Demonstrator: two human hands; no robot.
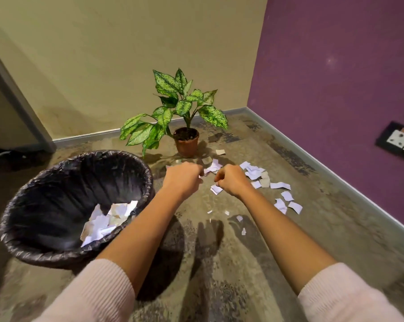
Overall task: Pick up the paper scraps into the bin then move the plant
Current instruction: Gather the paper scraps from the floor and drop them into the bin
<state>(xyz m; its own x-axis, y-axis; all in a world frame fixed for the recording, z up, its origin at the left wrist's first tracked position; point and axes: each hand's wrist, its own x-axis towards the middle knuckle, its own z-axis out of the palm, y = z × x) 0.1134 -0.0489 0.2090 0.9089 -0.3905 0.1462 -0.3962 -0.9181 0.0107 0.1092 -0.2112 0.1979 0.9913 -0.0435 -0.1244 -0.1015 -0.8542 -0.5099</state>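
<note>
Hands reached over the floor (219,263) side by side: the left hand (183,176) curled, fingers pinching a small scrap, the right hand (231,180) closed on another white piece. Paper scraps (254,173) lay scattered right of them, near the purple wall (335,77). Beside the left arm stood the bin (22,228), some scraps inside. Beyond the hands stood the plant (180,108).

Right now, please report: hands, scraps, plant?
Left hand and right hand closed, gathering paper scraps. Some already in bin, many on floor. Plant not moved, path clear.
</note>
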